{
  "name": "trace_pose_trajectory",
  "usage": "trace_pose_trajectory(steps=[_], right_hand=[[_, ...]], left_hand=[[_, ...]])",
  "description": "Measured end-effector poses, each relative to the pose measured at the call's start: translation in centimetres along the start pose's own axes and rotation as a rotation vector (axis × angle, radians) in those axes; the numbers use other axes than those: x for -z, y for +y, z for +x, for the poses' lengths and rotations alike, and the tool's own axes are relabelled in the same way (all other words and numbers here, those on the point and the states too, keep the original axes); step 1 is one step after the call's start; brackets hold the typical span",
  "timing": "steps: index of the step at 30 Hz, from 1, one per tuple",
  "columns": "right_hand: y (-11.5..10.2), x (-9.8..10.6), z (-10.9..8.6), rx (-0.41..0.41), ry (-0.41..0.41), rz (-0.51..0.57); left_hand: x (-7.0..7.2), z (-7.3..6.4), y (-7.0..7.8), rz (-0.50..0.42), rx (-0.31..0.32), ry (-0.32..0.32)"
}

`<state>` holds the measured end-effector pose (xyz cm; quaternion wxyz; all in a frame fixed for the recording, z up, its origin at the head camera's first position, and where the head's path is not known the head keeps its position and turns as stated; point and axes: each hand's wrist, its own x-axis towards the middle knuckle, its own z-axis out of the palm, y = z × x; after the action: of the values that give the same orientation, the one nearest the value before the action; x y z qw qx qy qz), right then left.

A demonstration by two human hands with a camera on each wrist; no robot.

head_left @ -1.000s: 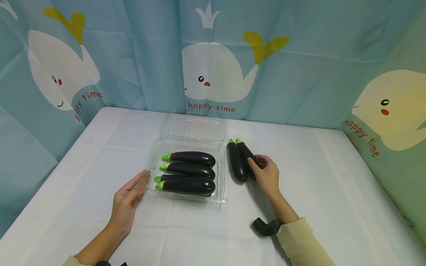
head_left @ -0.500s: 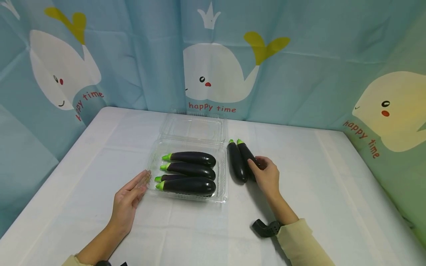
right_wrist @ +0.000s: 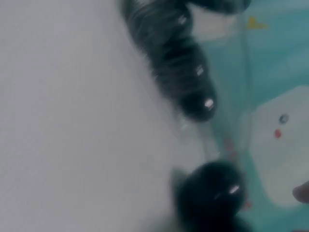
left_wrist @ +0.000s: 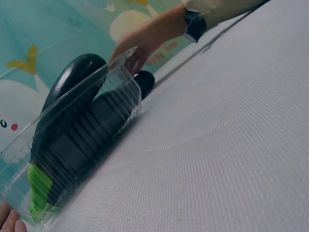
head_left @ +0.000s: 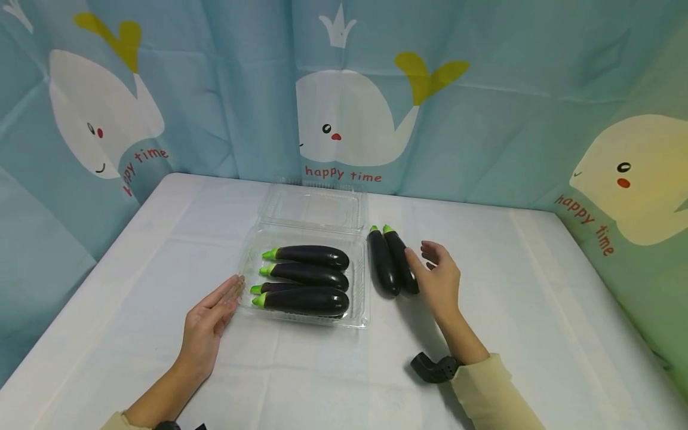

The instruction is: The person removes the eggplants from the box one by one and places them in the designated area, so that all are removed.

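Observation:
Several dark eggplants (head_left: 307,275) with green stems lie in a clear plastic clamshell container (head_left: 322,323), its lid (head_left: 313,209) laid back open. My left hand (head_left: 201,328) rests its straight fingers against the container's left side; its fingertips (left_wrist: 10,221) show at the left wrist view's corner. Two more eggplants lie side by side right of the container: the left one (head_left: 383,263) and the right one (head_left: 400,260). Beside the right one is my right hand (head_left: 441,283), fingers spread and loosely bent, holding nothing. Whether its thumb touches that eggplant I cannot tell. The right wrist view is blurred.
A white cloth covers the table (head_left: 516,310). Behind and around it hangs a blue-green curtain (head_left: 484,149) printed with whales. A black wrist device (head_left: 434,367) sits at the right sleeve.
My right hand has let go of the right-hand eggplant and moved slightly right, its fingers spreading. That eggplant stays on the table. The left hand and container have not moved.

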<state>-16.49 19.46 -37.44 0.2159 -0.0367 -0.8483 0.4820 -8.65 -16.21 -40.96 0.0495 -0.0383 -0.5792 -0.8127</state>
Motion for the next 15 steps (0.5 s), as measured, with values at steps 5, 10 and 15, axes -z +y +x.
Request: trace_pose_trajectory(steps=[5, 10, 15], right_hand=[[-1.8, 0.1, -0.2, 0.065, -0.043, 0.024], [-3.4, -0.2, -0.7, 0.075, -0.125, 0.063], [-5.1, -0.8, -1.0, 0.118, -0.185, 0.097]], left_hand=[[0.0, 0.0, -0.1, -0.005, -0.008, -0.003], [0.0, 0.1, -0.2, -0.002, -0.005, 0.003], [0.1, 0.1, -0.2, 0.004, -0.004, 0.012]])
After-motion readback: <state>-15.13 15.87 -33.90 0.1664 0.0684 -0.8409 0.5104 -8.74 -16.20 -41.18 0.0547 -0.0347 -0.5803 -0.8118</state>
